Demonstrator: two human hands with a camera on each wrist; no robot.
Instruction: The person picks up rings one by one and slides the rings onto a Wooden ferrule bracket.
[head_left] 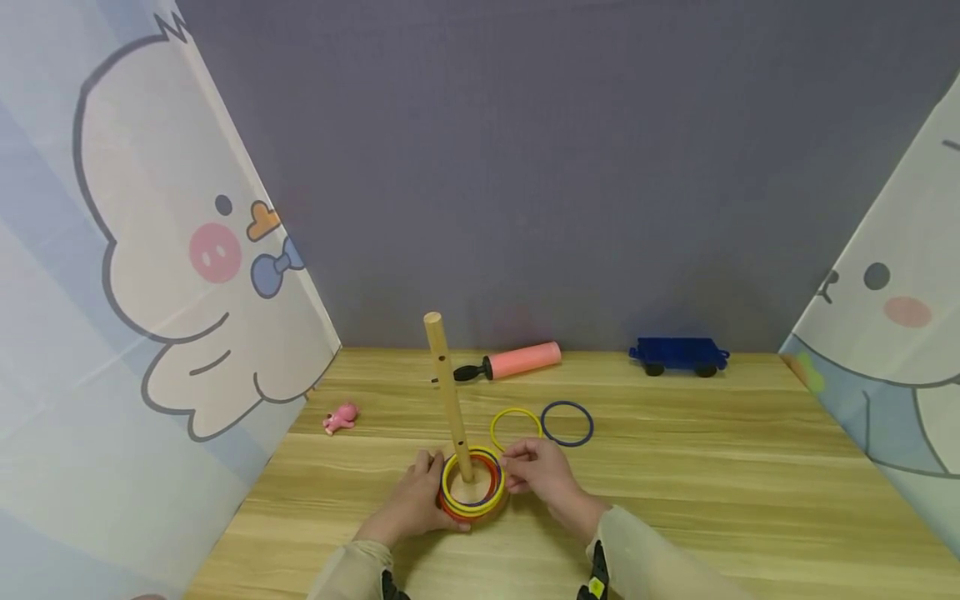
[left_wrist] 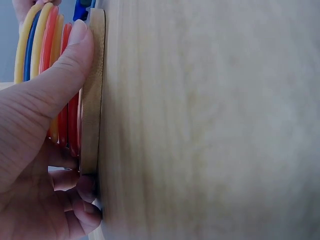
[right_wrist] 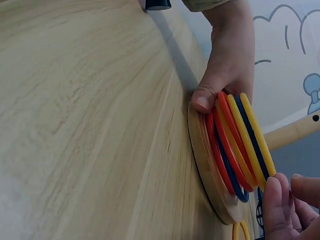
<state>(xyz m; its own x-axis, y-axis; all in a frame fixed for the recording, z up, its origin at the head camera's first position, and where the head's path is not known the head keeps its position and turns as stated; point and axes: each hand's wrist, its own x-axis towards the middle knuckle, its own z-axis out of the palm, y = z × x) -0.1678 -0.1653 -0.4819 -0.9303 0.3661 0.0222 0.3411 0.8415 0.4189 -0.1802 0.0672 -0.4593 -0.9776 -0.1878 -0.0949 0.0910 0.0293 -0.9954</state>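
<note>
A wooden ring-toss stand, a tilted peg on a round base, is on the table in front of me. Around its peg lies a stack of red, blue and yellow rings. My left hand grips the base and the stack's side, its thumb along the base's rim in the left wrist view. At the stack's right edge, my right hand pinches the topmost yellow ring with its fingertips. A loose yellow ring and a loose blue ring lie just beyond that hand.
Behind the stand lies a pink hand pump with a black handle. A blue toy wagon stands at the back right. On the left is a small pink toy figure. A grey wall and printed side panels border the table.
</note>
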